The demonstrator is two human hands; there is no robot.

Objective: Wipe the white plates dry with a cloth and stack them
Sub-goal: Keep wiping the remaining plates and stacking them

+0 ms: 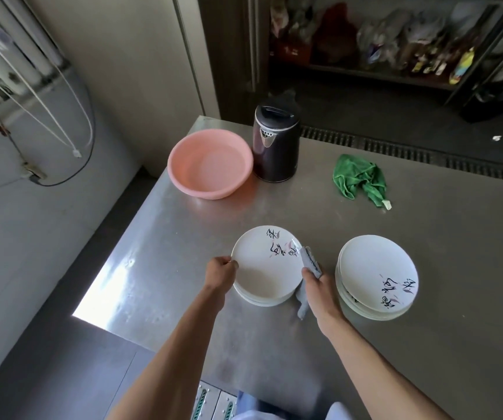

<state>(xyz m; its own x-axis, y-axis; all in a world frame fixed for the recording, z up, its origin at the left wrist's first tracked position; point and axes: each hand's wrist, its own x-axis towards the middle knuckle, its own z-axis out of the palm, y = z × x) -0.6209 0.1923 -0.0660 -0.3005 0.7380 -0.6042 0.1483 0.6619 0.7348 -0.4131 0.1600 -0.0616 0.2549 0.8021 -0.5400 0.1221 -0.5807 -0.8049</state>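
Note:
Two stacks of white plates with black brush lettering sit on the steel table. My left hand grips the left rim of the top plate of the left stack, which is slightly tilted. My right hand holds a grey cloth against that plate's right edge; a tail of the cloth hangs down by my wrist. The right stack stands apart, just right of my right hand, untouched.
A pink basin and a dark electric kettle stand at the table's far left. A crumpled green cloth lies at the far right. The table's left edge drops to the floor; shelves of goods stand behind.

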